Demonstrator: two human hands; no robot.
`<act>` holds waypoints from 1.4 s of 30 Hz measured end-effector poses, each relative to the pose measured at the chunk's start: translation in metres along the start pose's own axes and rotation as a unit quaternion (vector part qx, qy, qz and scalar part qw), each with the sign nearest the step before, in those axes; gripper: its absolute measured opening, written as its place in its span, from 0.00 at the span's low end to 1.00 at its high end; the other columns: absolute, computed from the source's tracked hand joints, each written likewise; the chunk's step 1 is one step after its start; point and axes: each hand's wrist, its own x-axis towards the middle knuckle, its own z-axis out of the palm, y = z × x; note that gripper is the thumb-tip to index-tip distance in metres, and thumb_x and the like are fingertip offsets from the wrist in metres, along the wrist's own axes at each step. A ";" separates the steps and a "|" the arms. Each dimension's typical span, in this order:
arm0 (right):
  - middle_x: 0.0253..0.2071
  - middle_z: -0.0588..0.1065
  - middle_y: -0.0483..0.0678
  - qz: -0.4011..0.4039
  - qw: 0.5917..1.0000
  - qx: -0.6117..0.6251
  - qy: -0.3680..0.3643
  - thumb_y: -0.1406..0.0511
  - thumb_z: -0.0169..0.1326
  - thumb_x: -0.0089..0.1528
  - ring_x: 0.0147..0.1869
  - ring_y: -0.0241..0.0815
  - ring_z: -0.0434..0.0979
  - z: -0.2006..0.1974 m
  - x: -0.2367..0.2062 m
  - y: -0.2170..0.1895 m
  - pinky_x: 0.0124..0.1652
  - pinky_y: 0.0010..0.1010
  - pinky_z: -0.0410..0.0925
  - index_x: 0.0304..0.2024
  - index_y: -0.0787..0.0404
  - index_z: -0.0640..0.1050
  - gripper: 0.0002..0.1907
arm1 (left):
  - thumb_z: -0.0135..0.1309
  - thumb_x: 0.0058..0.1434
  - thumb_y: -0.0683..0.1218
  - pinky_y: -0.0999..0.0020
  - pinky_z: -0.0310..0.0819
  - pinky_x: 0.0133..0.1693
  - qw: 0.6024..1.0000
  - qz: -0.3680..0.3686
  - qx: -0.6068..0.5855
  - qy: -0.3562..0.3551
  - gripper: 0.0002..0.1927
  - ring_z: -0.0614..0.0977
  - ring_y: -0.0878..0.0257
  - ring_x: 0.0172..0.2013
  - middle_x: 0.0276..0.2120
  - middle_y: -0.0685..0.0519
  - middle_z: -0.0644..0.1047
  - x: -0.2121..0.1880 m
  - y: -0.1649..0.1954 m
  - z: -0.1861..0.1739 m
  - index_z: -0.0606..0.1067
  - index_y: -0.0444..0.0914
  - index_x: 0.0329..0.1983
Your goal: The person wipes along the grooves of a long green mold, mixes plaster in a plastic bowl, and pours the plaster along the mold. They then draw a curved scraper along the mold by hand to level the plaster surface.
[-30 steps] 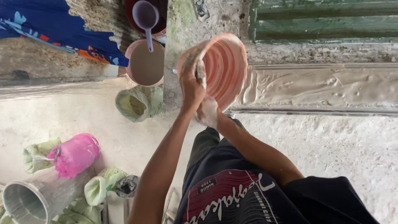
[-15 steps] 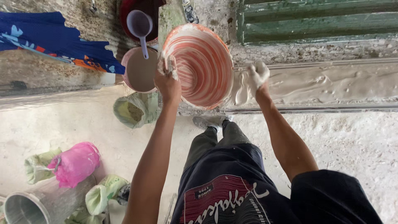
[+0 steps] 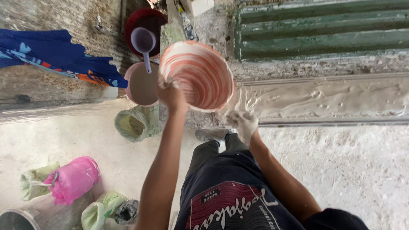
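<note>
The left hand [image 3: 171, 94] had its grip clenched on the rim of a round pink bowl [image 3: 197, 76], at the lower left edge, and held it up in the air above the floor. The bowl was tilted, so its open mouth pointed towards the camera and its inside, streaked with white and orange-pink paste, was fully visible. The right hand [image 3: 243, 123], coated with white paste, hung just below the bowl's lower right edge with a released grip; it grasped nothing, and I could not tell whether it touched the rim.

To the right of the bowl ran a long slab of wet pale plaster [image 3: 324, 100] beside a green slatted shutter [image 3: 319, 34]. To the left stood a pink bucket [image 3: 142, 85] with brownish liquid inside, and a purple scoop [image 3: 144, 44] lay across its rim. Behind it was a dark red bucket [image 3: 145, 21]. An open green sack [image 3: 136, 123] of pale powder sat near the bucket. The floor [image 3: 353, 170] at the right was white and dusty with open room. At the lower left lay a pink plastic bag [image 3: 72, 179] and a metal pail [image 3: 17, 219].
</note>
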 end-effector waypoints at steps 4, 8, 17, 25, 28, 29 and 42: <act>0.26 0.80 0.47 -0.098 0.989 -0.063 0.090 0.70 0.49 0.65 0.30 0.36 0.81 -0.008 0.050 -0.040 0.33 0.26 0.78 0.27 0.61 0.77 0.11 | 0.52 0.66 0.40 0.66 0.80 0.46 0.994 -0.077 -0.074 0.019 0.15 0.83 0.60 0.44 0.47 0.45 0.80 0.050 0.003 -0.048 0.76 0.30 0.55; 0.21 0.65 0.43 -0.255 0.959 -0.067 0.104 0.72 0.56 0.64 0.23 0.33 0.62 0.001 0.098 -0.054 0.20 0.28 0.57 0.25 0.58 0.67 0.15 | 0.47 0.69 0.44 0.57 0.85 0.51 0.968 -0.111 -0.221 -0.040 0.18 0.85 0.51 0.49 0.52 0.42 0.80 0.111 0.042 -0.083 0.72 0.32 0.59; 0.24 0.68 0.37 -0.152 0.970 -0.031 0.187 0.70 0.55 0.64 0.22 0.29 0.67 0.016 0.062 -0.049 0.19 0.24 0.60 0.31 0.55 0.71 0.08 | 0.46 0.69 0.45 0.44 0.84 0.53 0.892 -0.059 -0.429 -0.126 0.22 0.83 0.43 0.52 0.56 0.37 0.77 0.277 0.124 0.077 0.70 0.27 0.62; 0.23 0.63 0.39 -0.120 0.962 0.028 0.242 0.74 0.49 0.63 0.21 0.29 0.59 0.007 0.010 -0.015 0.18 0.23 0.52 0.28 0.54 0.69 0.11 | 0.46 0.69 0.44 0.46 0.78 0.53 0.920 -0.117 -0.368 -0.072 0.23 0.78 0.46 0.56 0.62 0.41 0.72 0.315 0.099 0.240 0.66 0.32 0.66; 0.23 0.62 0.39 -0.138 0.955 0.022 0.262 0.74 0.49 0.64 0.21 0.29 0.57 -0.002 0.007 -0.006 0.18 0.24 0.51 0.25 0.54 0.63 0.15 | 0.45 0.69 0.48 0.48 0.73 0.56 0.941 -0.182 -0.284 -0.026 0.25 0.73 0.48 0.61 0.67 0.43 0.67 0.308 0.086 0.262 0.64 0.37 0.68; 0.23 0.62 0.39 -0.138 0.956 0.030 0.256 0.73 0.48 0.65 0.21 0.29 0.57 -0.004 0.007 -0.004 0.18 0.24 0.51 0.25 0.54 0.62 0.16 | 0.44 0.69 0.49 0.49 0.71 0.57 0.946 -0.203 -0.252 -0.009 0.26 0.72 0.49 0.62 0.68 0.43 0.66 0.305 0.085 0.264 0.63 0.38 0.69; 0.26 0.74 0.47 -0.051 0.922 -0.239 0.298 0.66 0.55 0.63 0.23 0.33 0.66 0.058 0.046 -0.052 0.21 0.29 0.65 0.31 0.59 0.77 0.06 | 0.66 0.63 0.52 0.51 0.46 0.74 0.962 -0.020 -0.173 -0.209 0.55 0.53 0.47 0.75 0.77 0.33 0.44 0.251 0.008 0.148 0.41 0.30 0.77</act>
